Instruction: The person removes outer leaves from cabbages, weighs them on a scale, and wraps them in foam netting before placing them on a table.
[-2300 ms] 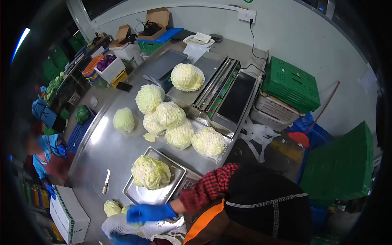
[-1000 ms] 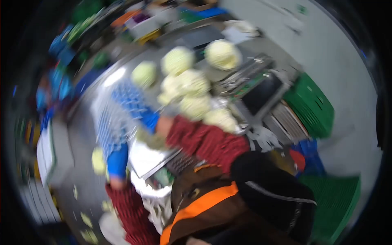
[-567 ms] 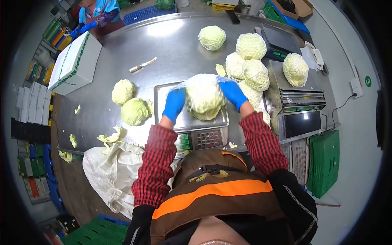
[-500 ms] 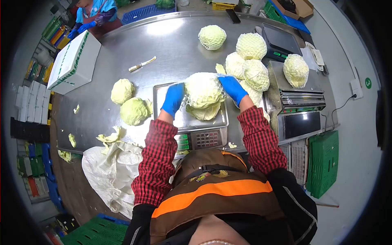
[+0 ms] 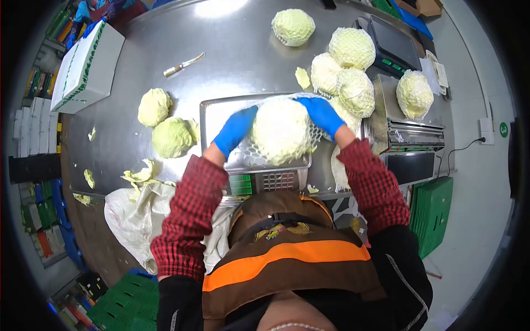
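A pale green cabbage (image 5: 280,131) with a white foam net over it is between my hands, above the metal tray (image 5: 208,118) of a weighing scale. My left hand (image 5: 237,130), in a blue glove, grips the net on the cabbage's left side. On the upper right, my gloved right hand (image 5: 322,116) holds the net's edge, fingers closed on it. The net reaches down around the cabbage's sides. Left of the tray sit two bare cabbages, one paler (image 5: 154,107) and one greener (image 5: 172,137). Several netted cabbages (image 5: 356,92) are grouped to the right.
A knife (image 5: 184,64) lies on the steel table (image 5: 232,66). A white box (image 5: 91,66) stands at the left, near another person's gloved hands. Right are a second scale (image 5: 389,44) and a wrapping machine (image 5: 414,132). A white sack (image 5: 138,215) and loose leaves are near the front edge.
The foam net has come down over more of the cabbage, covering the lower leaves that showed before. Both hands have stayed at its sides. The view has tilted slightly downward.
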Action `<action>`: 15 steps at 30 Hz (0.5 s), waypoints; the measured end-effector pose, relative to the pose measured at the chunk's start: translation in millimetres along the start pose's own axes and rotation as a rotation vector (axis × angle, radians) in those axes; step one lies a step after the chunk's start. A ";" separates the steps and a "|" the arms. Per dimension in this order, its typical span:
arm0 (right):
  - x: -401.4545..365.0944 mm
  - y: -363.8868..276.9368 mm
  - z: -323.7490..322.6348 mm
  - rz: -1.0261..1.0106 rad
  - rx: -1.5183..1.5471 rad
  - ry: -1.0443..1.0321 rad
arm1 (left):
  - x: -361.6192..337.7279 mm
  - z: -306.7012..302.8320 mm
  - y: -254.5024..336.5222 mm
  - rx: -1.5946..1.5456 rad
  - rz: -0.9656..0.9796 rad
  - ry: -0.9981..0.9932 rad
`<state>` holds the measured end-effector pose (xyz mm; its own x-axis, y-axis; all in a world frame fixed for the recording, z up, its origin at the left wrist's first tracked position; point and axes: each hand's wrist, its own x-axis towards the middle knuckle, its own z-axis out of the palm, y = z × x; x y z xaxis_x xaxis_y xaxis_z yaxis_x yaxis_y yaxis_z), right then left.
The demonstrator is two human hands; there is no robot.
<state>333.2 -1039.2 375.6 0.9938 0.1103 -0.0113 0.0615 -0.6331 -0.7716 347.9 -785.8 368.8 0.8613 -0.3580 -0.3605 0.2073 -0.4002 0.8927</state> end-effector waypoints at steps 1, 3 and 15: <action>8.7 14.2 6.4 0.214 0.486 -0.249 | 6.9 -6.9 -5.5 -0.015 0.043 -0.150; 14.3 7.0 1.1 0.567 1.086 -0.548 | 22.5 -14.0 -20.0 -0.086 0.217 -0.386; -23.6 59.6 26.0 0.839 1.568 -1.047 | -11.9 13.4 -21.3 -0.967 -0.683 -0.321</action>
<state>311.0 -1059.6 313.4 0.2787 0.8656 -0.4161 -0.9599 0.2374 -0.1491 327.1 -784.3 350.5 0.3158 -0.5664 -0.7612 0.9480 0.1552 0.2779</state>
